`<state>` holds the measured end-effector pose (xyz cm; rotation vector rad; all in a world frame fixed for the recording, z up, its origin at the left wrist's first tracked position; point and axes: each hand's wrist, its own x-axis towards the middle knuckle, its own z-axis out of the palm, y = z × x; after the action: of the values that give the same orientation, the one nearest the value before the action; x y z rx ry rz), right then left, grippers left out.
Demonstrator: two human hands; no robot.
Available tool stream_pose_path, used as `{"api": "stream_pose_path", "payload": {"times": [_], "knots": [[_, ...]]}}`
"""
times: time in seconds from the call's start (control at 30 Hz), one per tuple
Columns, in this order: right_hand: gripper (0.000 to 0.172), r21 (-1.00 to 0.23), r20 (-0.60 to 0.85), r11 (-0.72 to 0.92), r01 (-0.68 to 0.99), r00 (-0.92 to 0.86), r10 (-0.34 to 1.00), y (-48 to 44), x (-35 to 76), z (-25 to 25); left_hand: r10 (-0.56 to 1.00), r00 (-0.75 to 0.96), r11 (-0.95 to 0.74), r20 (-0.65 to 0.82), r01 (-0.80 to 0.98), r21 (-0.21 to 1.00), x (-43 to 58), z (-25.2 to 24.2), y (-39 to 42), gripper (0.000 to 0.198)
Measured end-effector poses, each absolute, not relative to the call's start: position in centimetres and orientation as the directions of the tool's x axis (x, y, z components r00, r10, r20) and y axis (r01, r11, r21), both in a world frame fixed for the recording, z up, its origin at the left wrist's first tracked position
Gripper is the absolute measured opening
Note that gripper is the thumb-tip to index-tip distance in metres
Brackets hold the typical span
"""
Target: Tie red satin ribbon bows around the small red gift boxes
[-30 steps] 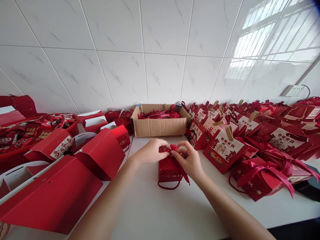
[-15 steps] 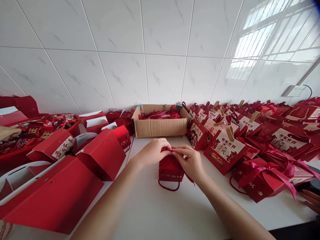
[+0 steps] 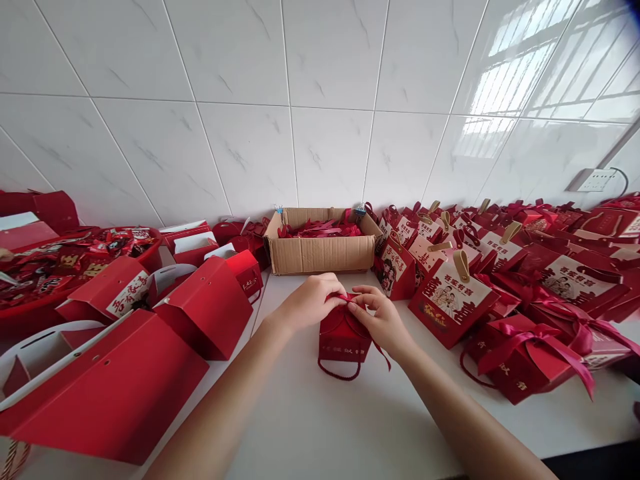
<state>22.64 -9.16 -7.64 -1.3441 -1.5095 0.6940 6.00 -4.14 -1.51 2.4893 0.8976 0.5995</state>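
The left hand [image 3: 311, 305] and the right hand [image 3: 384, 325] are meeting over the top of a small red box [image 3: 344, 339]. It is standing on the white table [image 3: 310, 427] directly in front of the person. Both sets of fingers are pinching closed on the dark red ribbon [image 3: 346, 298] at the box's peak, with the left fingers [image 3: 334, 295] and right fingers [image 3: 361, 308] almost touching. One loose tail is hanging down the box's right side, and a cord handle [image 3: 342, 375] is lying looped on the table at its front.

The ribbon is looking smooth, so it is likely to be slipping free if either pinch eases. The box is looking like light card. An uneven sideways pull could be tipping or dragging it, and pressing down could be crushing its top flaps. The hanging tail could be catching under the right wrist.

Just behind the hands, a cardboard box [image 3: 320, 255] of red ribbons is sitting against the tiled wall [image 3: 300, 133]. To the right, printed gift boxes [image 3: 447, 300] are crowding the table, and a ribbon-tied box [image 3: 520, 363] is lying near the right forearm. To the left, open red boxes [image 3: 205, 307] are lying near the left forearm, with a red basin of sweets [image 3: 50, 267] further off. Nothing is standing between the hands and the small box, though the crowding is leaving only a narrow strip for the arms.
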Motion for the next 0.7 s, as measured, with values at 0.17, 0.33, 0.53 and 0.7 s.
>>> {"api": "stream_pose_path", "payload": {"times": [0.17, 0.33, 0.53, 0.7], "knots": [[0.030, -0.955, 0.169, 0.177, 0.236, -0.054, 0.984, -9.2, 22.9, -7.3, 0.667, 0.702, -0.702, 0.251, 0.477, 0.530, 6.0, -1.7, -3.9, 0.016], [0.029, -0.990, 0.137, 0.137, -0.019, -0.006, 0.990, -9.2, 22.5, -7.3, 0.685, 0.647, -0.698, 0.333, 0.453, 0.555, 6.4, -2.5, -4.0, 0.014], [0.028, -0.977, 0.120, 0.132, -0.167, 0.081, 0.989, -9.1, 21.9, -7.7, 0.770, 0.568, -0.616, 0.290, 0.546, 0.568, 6.1, -1.8, -4.8, 0.008], [0.025, -0.972, 0.137, 0.149, -0.180, 0.077, 0.988, -9.1, 22.0, -7.8, 0.726, 0.636, -0.655, 0.262, 0.522, 0.546, 6.3, -1.8, -5.0, 0.010]]}}
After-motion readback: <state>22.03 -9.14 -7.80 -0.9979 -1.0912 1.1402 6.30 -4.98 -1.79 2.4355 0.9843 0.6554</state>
